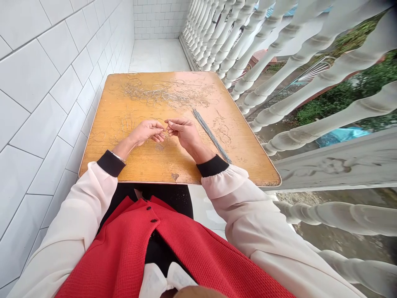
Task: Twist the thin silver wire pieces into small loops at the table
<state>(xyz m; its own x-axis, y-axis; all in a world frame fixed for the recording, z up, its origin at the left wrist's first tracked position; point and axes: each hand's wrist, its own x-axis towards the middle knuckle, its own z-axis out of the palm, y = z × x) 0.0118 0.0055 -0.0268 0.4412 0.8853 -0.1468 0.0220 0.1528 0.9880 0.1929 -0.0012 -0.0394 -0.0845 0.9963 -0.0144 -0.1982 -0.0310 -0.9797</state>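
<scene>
My left hand [150, 131] and my right hand [182, 130] meet over the middle of the wooden table, fingertips almost touching. Both are closed in a pinch on a thin wire [168, 140], which shows only faintly as a curve below the fingers. Just right of my right hand lies a bundle of straight grey wires [211, 135], slanting toward the near edge. Beyond both hands spreads a tangled heap of bent wire loops [158, 94]. A few loose wire pieces [124, 124] rest beside my left hand.
The worn table [248, 165] has rounded corners and stands close to a white tiled wall [40, 91] on the left. White balusters [291, 66] line the right side. One more wire loop [223, 134] lies right of the bundle.
</scene>
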